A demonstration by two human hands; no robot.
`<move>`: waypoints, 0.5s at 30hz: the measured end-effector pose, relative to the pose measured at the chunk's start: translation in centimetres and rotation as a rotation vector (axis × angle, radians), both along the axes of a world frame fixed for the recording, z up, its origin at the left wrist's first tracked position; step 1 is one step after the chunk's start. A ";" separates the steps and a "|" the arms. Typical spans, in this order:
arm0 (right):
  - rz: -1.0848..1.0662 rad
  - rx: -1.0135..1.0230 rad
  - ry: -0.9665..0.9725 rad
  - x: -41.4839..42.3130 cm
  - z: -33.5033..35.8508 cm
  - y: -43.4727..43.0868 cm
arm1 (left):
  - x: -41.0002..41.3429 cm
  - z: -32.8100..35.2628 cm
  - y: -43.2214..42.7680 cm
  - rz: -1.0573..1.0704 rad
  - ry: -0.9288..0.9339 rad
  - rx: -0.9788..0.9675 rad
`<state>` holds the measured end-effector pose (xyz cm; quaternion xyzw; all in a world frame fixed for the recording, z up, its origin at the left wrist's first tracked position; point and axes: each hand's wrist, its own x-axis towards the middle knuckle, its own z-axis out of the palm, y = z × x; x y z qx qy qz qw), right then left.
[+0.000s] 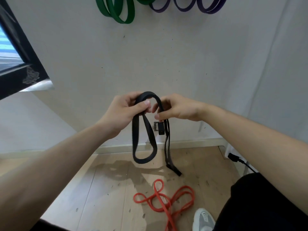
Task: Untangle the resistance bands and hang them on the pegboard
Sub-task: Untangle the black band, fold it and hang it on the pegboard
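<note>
Pinching blk band (pixel 148 94) btwn fingers (pixel 129 97).

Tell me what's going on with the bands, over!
Left hand grips black band loop, right hand pinches it. Band dangles twisted, not yet hung. Orange band tangled on floor; green bands and purple bands hang on wall.
</note>
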<state>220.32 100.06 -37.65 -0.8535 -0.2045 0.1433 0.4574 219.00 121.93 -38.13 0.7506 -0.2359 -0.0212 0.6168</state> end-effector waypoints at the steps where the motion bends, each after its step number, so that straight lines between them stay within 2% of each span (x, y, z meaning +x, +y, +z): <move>1: 0.013 0.088 0.001 -0.1 0.2 0.4 | 0.0 -0.1 -0.2 -0.015 -0.005 0.014; 3: 0.011 0.198 -0.024 -0.2 0.7 1.0 | 0.0 -0.2 -0.3 -0.026 -0.022 0.041; 11: -0.009 0.119 -0.176 -0.6 2.2 0.6 | 0.4 -1.4 0.7 -0.034 0.060 0.193; 13: -0.059 0.194 -0.176 -0.6 2.1 0.6 | 0.4 -1.6 0.8 -0.060 0.059 0.254; 15: -0.174 0.366 -0.161 -0.3 2.1 0.4 | 0.4 -2.0 1.1 -0.080 0.051 0.344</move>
